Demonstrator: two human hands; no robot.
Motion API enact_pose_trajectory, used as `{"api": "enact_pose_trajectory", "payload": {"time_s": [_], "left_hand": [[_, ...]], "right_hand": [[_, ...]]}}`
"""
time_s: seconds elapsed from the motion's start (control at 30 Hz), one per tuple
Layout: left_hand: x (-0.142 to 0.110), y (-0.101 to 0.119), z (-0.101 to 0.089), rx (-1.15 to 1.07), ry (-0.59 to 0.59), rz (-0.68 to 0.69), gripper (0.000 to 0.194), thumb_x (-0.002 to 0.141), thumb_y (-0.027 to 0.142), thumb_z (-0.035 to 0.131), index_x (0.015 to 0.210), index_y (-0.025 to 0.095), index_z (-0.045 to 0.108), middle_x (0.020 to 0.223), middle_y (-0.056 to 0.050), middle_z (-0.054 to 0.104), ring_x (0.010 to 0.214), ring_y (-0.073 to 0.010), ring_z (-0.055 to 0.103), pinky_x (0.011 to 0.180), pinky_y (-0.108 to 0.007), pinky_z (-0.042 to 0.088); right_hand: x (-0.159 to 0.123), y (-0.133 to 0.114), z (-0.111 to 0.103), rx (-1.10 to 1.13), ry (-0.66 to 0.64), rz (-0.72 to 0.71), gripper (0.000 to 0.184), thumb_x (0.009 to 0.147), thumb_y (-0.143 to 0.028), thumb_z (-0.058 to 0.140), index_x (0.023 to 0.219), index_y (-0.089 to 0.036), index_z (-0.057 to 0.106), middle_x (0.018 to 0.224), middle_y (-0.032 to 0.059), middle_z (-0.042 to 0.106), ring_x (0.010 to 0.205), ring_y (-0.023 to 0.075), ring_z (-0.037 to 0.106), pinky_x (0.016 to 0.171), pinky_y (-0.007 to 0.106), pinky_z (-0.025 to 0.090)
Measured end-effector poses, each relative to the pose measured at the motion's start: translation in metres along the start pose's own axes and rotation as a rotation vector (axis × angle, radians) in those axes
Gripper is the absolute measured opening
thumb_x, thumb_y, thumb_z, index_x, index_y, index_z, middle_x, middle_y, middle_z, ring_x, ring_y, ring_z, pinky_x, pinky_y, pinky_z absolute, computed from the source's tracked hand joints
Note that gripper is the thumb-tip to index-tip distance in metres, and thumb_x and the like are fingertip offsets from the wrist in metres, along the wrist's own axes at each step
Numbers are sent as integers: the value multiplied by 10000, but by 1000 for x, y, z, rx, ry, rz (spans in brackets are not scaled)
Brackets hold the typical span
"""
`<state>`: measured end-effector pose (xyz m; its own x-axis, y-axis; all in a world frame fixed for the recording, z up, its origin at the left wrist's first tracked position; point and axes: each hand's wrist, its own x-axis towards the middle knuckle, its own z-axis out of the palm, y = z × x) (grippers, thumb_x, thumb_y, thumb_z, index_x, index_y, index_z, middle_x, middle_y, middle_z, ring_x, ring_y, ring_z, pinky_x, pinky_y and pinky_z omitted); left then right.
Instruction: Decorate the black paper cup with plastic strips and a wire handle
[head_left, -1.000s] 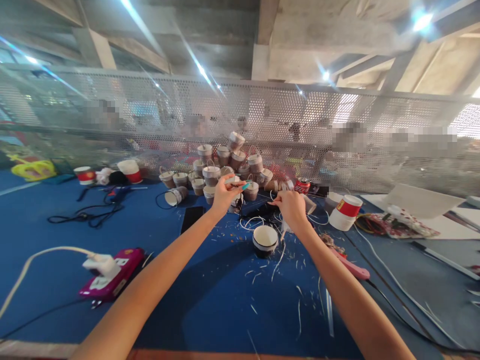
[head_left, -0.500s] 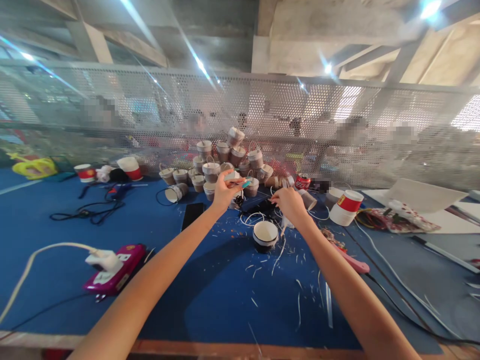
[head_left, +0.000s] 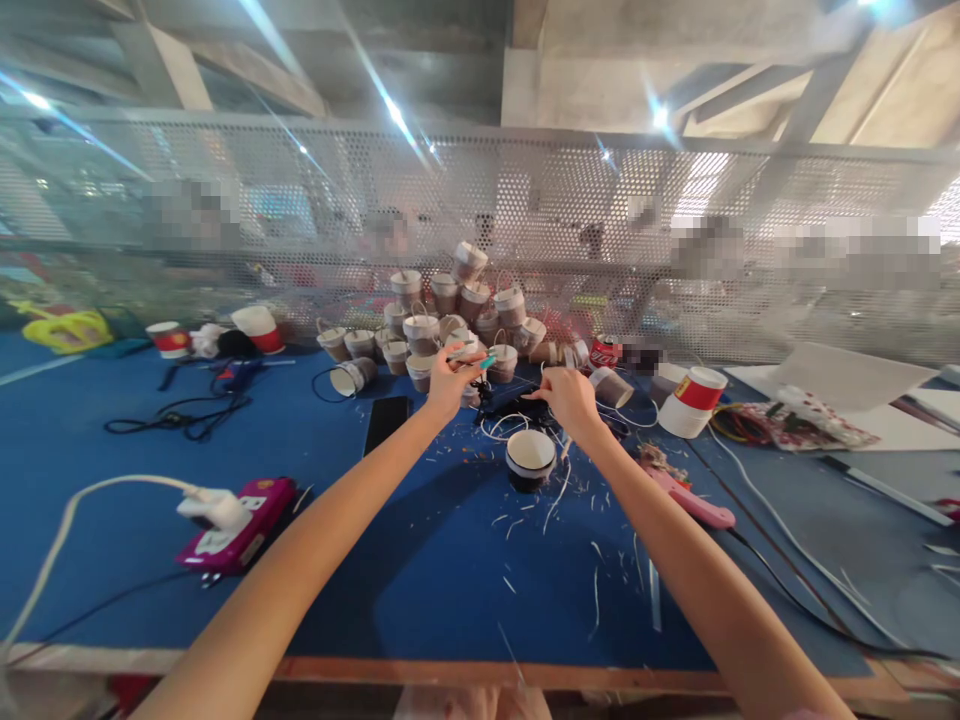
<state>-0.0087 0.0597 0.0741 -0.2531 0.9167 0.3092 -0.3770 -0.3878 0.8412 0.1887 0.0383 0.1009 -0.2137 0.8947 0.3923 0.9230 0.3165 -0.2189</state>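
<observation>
My left hand point(head_left: 448, 380) is closed around a slim tool with a teal end point(head_left: 487, 362); its exact kind is too small to tell. It hovers before the stacked small buckets point(head_left: 421, 330), which are pale-rimmed with thin handles. My right hand point(head_left: 570, 400) is pinched above a tangle of black cord point(head_left: 517, 402), and whatever lies between its fingertips cannot be made out. Nearer to me, between both forearms, a small round cup with a white inside and a dark lower band point(head_left: 530, 460) stands upright on the blue table.
White cord scraps lie around the cup. A pink glue gun point(head_left: 697, 505) is beside my right forearm, a purple power strip point(head_left: 247, 525) at left. A dark phone point(head_left: 387, 422), a red-and-white paper cup point(head_left: 694, 402) and a red can point(head_left: 606, 352) stand farther back. Perforated metal screen point(head_left: 600, 220) behind.
The whole view has shifted slightly, showing more of the table's front edge. My right hand has moved a little left and its fingers point lower. The left hand keeps its hold.
</observation>
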Motion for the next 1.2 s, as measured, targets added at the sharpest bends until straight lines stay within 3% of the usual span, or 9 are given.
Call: {"api": "enact_pose_trajectory", "payload": {"time_s": [0.2, 0.33, 0.63, 0.87, 1.0, 1.2], "left_hand": [[-10, -16, -4, -55, 67, 14, 612, 495, 138, 813, 991, 187, 458, 795, -7, 707, 765, -142, 680, 730, -275, 515], [-17, -20, 1, -46, 50, -30, 590, 516, 143, 804, 999, 177, 467, 793, -9, 708, 710, -124, 670, 725, -270, 512], [-21, -31, 0, -6, 25, -77, 612, 506, 181, 829, 998, 168, 465, 808, -23, 713, 694, -136, 673, 707, -291, 524], [-29, -47, -4, -47, 34, -141, 565, 487, 165, 835, 940, 163, 497, 770, -15, 715, 743, -154, 679, 784, -329, 515], [-28, -44, -1, -33, 6, -107, 553, 499, 176, 830, 947, 168, 506, 779, -16, 721, 746, -158, 683, 774, -330, 519], [-22, -25, 5, 53, -121, -8, 593, 489, 178, 838, 973, 162, 496, 773, -24, 725, 720, -153, 685, 711, -282, 517]], "right_hand": [[2, 0, 10, 124, -162, -102, 199, 856, -251, 548, 924, -224, 733, 827, 33, 732, 772, 138, 654, 689, 199, 421], [1, -2, 15, 87, -157, -64, 210, 834, -173, 547, 925, -198, 735, 910, 53, 731, 839, 150, 654, 685, 197, 418], [-2, -3, 20, -30, -96, 19, 170, 834, -199, 542, 839, -163, 708, 905, 97, 715, 873, 211, 638, 668, 252, 387], [0, -1, 21, -28, -219, -51, 176, 819, -283, 591, 850, -171, 724, 858, 99, 715, 812, 196, 646, 636, 237, 390], [0, -4, 15, 5, -273, -92, 224, 845, -308, 554, 868, -182, 738, 810, 90, 717, 742, 167, 649, 606, 215, 395], [3, -2, 7, 22, -237, -82, 169, 802, -261, 609, 870, -186, 744, 834, 76, 721, 753, 156, 648, 635, 207, 408]]}}
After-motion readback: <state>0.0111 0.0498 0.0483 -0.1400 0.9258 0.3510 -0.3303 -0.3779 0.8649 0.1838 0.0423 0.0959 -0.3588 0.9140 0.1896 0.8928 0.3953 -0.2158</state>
